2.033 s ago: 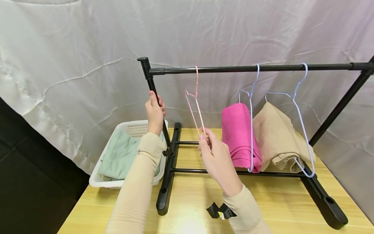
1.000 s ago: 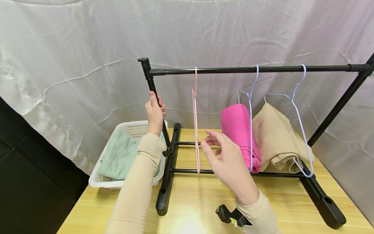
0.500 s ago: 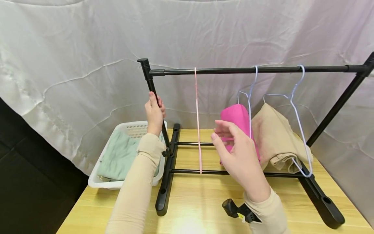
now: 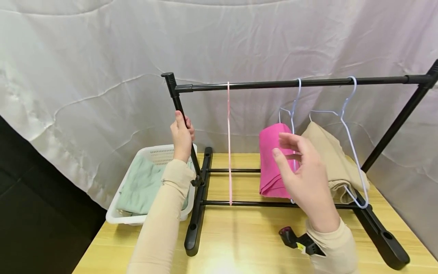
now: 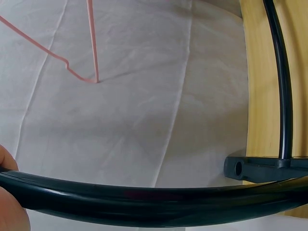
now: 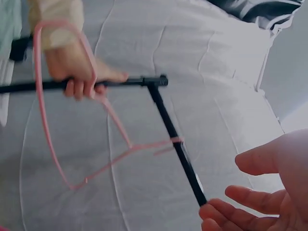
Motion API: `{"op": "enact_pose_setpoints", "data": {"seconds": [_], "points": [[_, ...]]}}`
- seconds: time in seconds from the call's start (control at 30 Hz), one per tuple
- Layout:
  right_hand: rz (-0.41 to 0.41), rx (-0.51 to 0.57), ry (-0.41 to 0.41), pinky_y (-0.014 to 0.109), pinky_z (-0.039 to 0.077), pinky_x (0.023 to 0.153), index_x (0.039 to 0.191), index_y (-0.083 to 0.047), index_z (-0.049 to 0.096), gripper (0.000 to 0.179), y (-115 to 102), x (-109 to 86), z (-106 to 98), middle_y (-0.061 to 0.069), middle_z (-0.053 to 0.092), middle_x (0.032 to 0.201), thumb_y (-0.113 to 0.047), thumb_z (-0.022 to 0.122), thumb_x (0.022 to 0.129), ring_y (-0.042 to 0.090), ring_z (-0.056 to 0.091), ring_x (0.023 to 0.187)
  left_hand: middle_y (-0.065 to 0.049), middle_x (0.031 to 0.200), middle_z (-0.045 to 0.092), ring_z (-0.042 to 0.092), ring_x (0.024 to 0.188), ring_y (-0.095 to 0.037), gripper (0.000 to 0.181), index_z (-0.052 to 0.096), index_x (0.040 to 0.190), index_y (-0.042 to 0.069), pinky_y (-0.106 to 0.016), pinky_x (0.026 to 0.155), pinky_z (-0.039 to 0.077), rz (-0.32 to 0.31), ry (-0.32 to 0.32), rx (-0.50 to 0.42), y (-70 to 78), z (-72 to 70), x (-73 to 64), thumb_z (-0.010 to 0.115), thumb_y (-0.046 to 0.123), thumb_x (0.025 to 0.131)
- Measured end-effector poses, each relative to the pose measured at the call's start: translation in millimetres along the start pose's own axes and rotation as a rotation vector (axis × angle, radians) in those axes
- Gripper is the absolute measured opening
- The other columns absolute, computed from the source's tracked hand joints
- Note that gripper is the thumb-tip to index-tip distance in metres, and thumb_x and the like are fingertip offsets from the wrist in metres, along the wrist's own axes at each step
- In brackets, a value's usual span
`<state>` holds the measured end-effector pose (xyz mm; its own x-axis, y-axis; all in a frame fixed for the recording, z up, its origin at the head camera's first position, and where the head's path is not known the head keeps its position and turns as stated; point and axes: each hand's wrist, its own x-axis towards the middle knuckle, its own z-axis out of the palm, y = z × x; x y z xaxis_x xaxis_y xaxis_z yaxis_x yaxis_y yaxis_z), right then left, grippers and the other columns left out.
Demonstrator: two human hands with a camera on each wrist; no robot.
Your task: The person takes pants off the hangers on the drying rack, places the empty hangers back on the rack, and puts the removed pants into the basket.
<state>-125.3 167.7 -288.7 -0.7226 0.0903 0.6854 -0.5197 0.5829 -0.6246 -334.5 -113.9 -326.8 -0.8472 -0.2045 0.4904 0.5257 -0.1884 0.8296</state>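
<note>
Low on the left of the head view, a white basket [image 4: 116, 219] sits on the wooden counter [image 4: 239, 236] with a folded pale green cloth [image 4: 143, 186] inside. Left of centre, the left hand [image 4: 183, 136] grips the left upright [image 4: 178, 102] of the black rack [image 4: 260, 85], thumb along the post; its grip is clasped round that bar, and the left wrist view shows a bit of it at the lower left edge. Near the middle, a pink hanger [image 4: 229, 144] dangles from the top bar, nearly edge-on, carrying nothing. Right of centre, a magenta cloth [image 4: 272, 163] is draped on a lavender hanger [image 4: 295, 104]. In front of it is the right hand [image 4: 306, 171], its grip released, fingers loosely bent and thumb apart; the right wrist view shows nothing held there. Farther right, a beige cloth [image 4: 337, 160] hangs on a second lavender hanger [image 4: 350, 133], partly hidden by the right hand. Across the top of the frame, behind everything, spreads a pale grey curtain [image 4: 239, 38], wrinkled and seamed.
</note>
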Motion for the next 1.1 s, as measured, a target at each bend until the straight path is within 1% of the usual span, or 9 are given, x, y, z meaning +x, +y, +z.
{"op": "enact_pose_setpoints", "data": {"seconds": [0.13, 0.23, 0.37, 0.43, 0.5, 0.6, 0.87, 0.97, 1.1], "points": [[0.03, -0.051, 0.051, 0.008, 0.043, 0.094, 0.146, -0.002, 0.058, 0.045, 12.0, -1.3, -8.0, 0.017, 0.066, 0.134, -0.016, 0.069, 0.105, 0.027, 0.063, 0.122, 0.009, 0.056, 0.035, 0.028, 0.044, -0.006, 0.058, 0.045, 0.078, 0.019, -0.021, 0.042, 0.023, 0.011, -0.006, 0.004, 2.0, 0.2, 1.7, 0.028, 0.063, 0.112], [0.074, -0.094, 0.057, 0.013, 0.042, 0.093, 0.151, -0.001, 0.051, 0.054, 21.8, -2.1, -9.5, 0.02, 0.061, 0.139, -0.018, 0.071, 0.104, 0.034, 0.062, 0.126, 0.01, 0.056, 0.035, 0.028, 0.044, -0.005, 0.058, 0.044, 0.078, 0.019, -0.021, 0.042, 0.023, 0.013, -0.003, 0.004, 3.9, -0.5, 2.9, 0.028, 0.062, 0.113], [0.127, -0.144, 0.016, 0.034, 0.049, 0.097, 0.156, 0.001, 0.043, 0.064, 35.1, -3.3, -6.7, 0.024, 0.056, 0.14, -0.02, 0.072, 0.103, 0.04, 0.058, 0.128, 0.01, 0.055, 0.035, 0.028, 0.044, -0.005, 0.058, 0.044, 0.078, 0.019, -0.021, 0.041, 0.023, 0.015, 0.005, 0.014, 5.0, -2.7, 3.2, 0.027, 0.063, 0.113], [0.145, -0.153, -0.012, 0.047, 0.05, 0.099, 0.157, 0.003, 0.041, 0.067, 40.8, -4.3, -5.0, 0.025, 0.056, 0.138, -0.021, 0.072, 0.103, 0.041, 0.057, 0.126, 0.01, 0.055, 0.035, 0.028, 0.044, -0.005, 0.059, 0.044, 0.078, 0.019, -0.021, 0.042, 0.023, 0.013, 0.004, 0.018, 4.7, -4.0, 3.6, 0.027, 0.064, 0.113], [0.157, -0.151, -0.038, 0.053, 0.048, 0.099, 0.158, 0.005, 0.039, 0.069, 45.4, -5.4, -3.4, 0.026, 0.055, 0.135, -0.022, 0.072, 0.103, 0.041, 0.056, 0.123, 0.01, 0.055, 0.035, 0.028, 0.044, -0.005, 0.059, 0.044, 0.078, 0.019, -0.021, 0.042, 0.023, 0.01, 0.001, 0.017, 4.8, -5.1, 4.1, 0.027, 0.064, 0.112], [0.154, -0.153, -0.057, 0.048, 0.046, 0.099, 0.157, 0.007, 0.04, 0.07, 51.2, -6.9, -1.8, 0.025, 0.057, 0.128, -0.022, 0.073, 0.102, 0.038, 0.056, 0.116, 0.01, 0.056, 0.034, 0.028, 0.044, -0.005, 0.059, 0.044, 0.078, 0.019, -0.022, 0.041, 0.022, 0.01, -0.003, 0.011, 4.4, -6.3, 4.6, 0.027, 0.065, 0.112], [0.131, -0.199, -0.086, 0.019, 0.039, 0.082, 0.147, 0.005, 0.055, 0.051, 62.0, -10.0, -5.9, 0.016, 0.061, 0.109, -0.023, 0.066, 0.107, 0.026, 0.058, 0.098, 0.009, 0.056, 0.035, 0.028, 0.044, -0.006, 0.059, 0.044, 0.078, 0.019, -0.022, 0.042, 0.022, 0.008, 0.0, -0.001, 4.7, -2.7, 4.9, 0.029, 0.064, 0.112], [0.138, -0.199, -0.091, 0.012, 0.039, 0.077, 0.146, 0.005, 0.056, 0.048, 64.0, -11.2, -8.1, 0.014, 0.061, 0.106, -0.024, 0.064, 0.108, 0.019, 0.055, 0.094, 0.009, 0.057, 0.035, 0.028, 0.045, -0.006, 0.058, 0.045, 0.078, 0.019, -0.022, 0.042, 0.022, 0.011, 0.001, -0.004, 4.1, -0.1, 5.1, 0.03, 0.065, 0.112], [0.154, -0.189, -0.088, 0.007, 0.041, 0.076, 0.144, 0.004, 0.059, 0.044, 65.8, -12.5, -10.1, 0.013, 0.063, 0.103, -0.022, 0.063, 0.109, 0.01, 0.053, 0.089, 0.01, 0.056, 0.035, 0.028, 0.045, -0.005, 0.058, 0.044, 0.078, 0.02, -0.021, 0.042, 0.022, 0.012, 0.003, -0.004, 3.2, 1.1, 4.7, 0.03, 0.064, 0.112]]}}
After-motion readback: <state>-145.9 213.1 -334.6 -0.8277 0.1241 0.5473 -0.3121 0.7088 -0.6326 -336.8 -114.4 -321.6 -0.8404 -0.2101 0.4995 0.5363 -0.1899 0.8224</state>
